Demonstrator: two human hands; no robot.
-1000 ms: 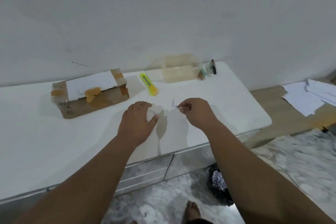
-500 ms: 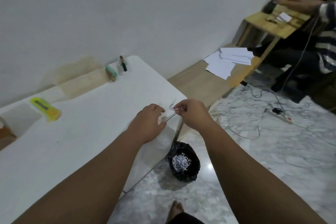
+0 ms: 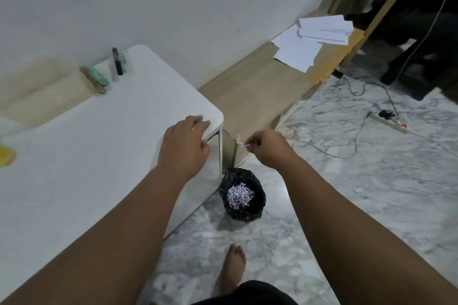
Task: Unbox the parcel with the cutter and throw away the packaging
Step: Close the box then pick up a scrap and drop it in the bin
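The right hand [image 3: 269, 150] pinches a small white paper scrap [image 3: 241, 142] in the air past the corner of the white worktop [image 3: 99, 146], above the black-lined bin [image 3: 244, 195] of shredded paper on the floor, while the left hand [image 3: 184, 150] rests spread, palm down, on that corner.

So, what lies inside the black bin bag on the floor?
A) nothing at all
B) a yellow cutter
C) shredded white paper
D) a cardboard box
C: the black bin bag beside the white table holds a heap of shredded white paper, and nothing else shows in it.
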